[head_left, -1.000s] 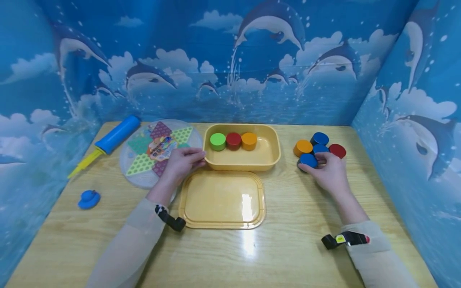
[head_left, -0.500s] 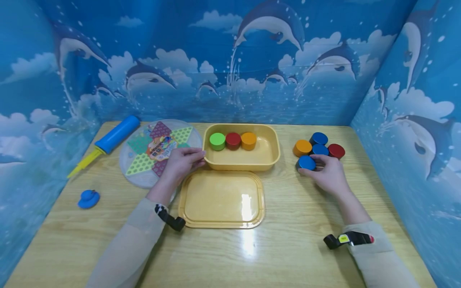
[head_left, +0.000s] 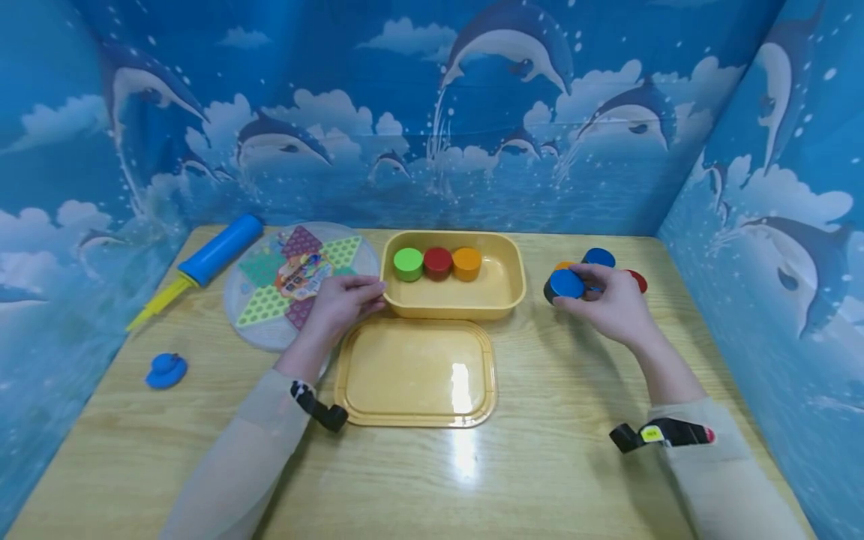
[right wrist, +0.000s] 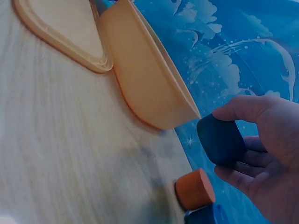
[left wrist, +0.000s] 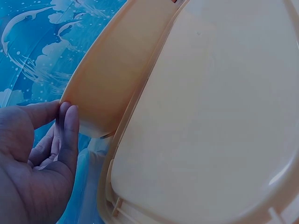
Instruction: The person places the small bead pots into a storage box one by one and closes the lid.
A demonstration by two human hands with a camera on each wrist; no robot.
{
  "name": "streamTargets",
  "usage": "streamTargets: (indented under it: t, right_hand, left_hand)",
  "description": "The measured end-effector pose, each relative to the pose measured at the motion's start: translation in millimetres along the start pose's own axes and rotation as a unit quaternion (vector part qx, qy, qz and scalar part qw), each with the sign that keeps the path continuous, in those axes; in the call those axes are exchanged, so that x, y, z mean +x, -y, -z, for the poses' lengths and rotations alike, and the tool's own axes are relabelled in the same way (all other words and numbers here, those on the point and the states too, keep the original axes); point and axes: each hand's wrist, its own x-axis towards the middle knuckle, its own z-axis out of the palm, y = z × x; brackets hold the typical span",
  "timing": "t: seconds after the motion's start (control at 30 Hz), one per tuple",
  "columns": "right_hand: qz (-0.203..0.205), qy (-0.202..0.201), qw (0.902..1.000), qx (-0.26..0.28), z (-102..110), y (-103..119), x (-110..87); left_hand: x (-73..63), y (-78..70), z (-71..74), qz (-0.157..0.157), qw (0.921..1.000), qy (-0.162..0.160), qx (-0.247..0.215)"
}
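My left hand [head_left: 343, 304] pinches the left rim of a yellow plastic box [head_left: 501, 282] between thumb and fingers; the left wrist view shows this hand [left wrist: 44, 161] at the box's edge. Inside the box, a green block [head_left: 408, 265], a red block [head_left: 438, 264] and an orange block [head_left: 467, 264] stand in a row. My right hand [head_left: 617, 304] holds a round blue block [head_left: 565, 286] by its sides, raised off the table. Behind it are another blue block [head_left: 598, 257], a partly hidden red one [head_left: 637, 280] and an orange one [right wrist: 195, 189]; one more blue block is mostly covered.
A flat yellow lid [head_left: 415, 371] lies directly in front of the box. Left of it are a round game board [head_left: 270, 307], partly under the left arm, a blue and yellow pump [head_left: 219, 251] and a small blue object [head_left: 166, 371]. Dolphin-printed cloth walls [head_left: 432, 150] surround the table.
My right hand has lifted the blue block from the group and shifted it slightly left and away from me. The left hand stays on the box rim.
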Motion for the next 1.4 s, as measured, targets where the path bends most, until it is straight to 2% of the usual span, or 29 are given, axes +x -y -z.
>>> streamTargets:
  t: [0.13,0.4,0.6,0.83,1.03,1.2,1.4]
  right_hand:
    - [0.022,0.018,0.9995,0.011,-2,13,11.9]
    - [0.031,0.054,0.9978,0.022,-9,34,41.0]
    - [0.029,0.090,0.9954,0.016,-14,41,63.4]
    - [0.051,0.128,0.9905,0.003,-24,46,86.3]
    - [0.087,0.146,0.9848,-0.037,-33,47,99.5]
    - [0.097,0.161,0.9779,-0.091,-39,47,103.9]
    - [0.121,0.205,0.9575,-0.162,-44,50,109.2]
  left_hand:
    - [0.6,1.0,1.2,-0.002,1.0000,0.001,-0.001]
    - [-0.8,0.0,1.4,-0.002,1.0000,0.004,0.006]
    - [0.4,0.9,0.7,-0.002,1.0000,-0.001,0.008]
    - [1.0,1.4,0.7,-0.001,1.0000,0.001,0.000]
    - [0.2,0.8,-0.3,0.000,1.0000,0.002,-0.005]
    - [1.0,0.4,-0.9,0.007,0.9999,0.004,-0.013]
    - [1.9,0.4,0.4,0.011,0.9999,0.001,-0.010]
